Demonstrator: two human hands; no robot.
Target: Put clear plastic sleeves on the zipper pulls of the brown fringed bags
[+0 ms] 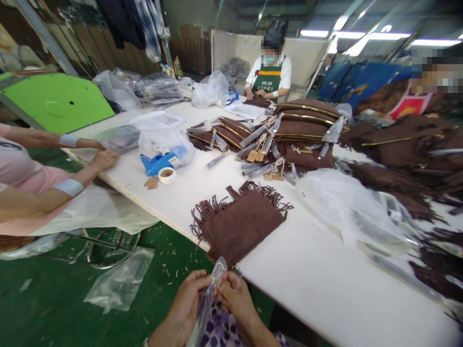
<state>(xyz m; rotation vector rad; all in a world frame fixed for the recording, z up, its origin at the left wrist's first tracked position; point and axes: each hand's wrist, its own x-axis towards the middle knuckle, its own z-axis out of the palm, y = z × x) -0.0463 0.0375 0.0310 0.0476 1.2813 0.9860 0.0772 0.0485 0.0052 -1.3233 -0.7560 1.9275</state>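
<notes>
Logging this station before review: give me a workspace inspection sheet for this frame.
Surface: white table, long, mostly covered at the far end.
Job's things: small clear plastic bag pinched at its top; brown fringed bag flat at the table edge just beyond.
Clutter: stacked brown bags, loose plastic sheeting, tape roll, paper tags.
Grips: left hand and right hand both shut on the plastic bag.
Cables: nothing seen.
Surroundings: co-worker's arms at left, a person in a green apron at the far end, green floor with scraps.
</notes>
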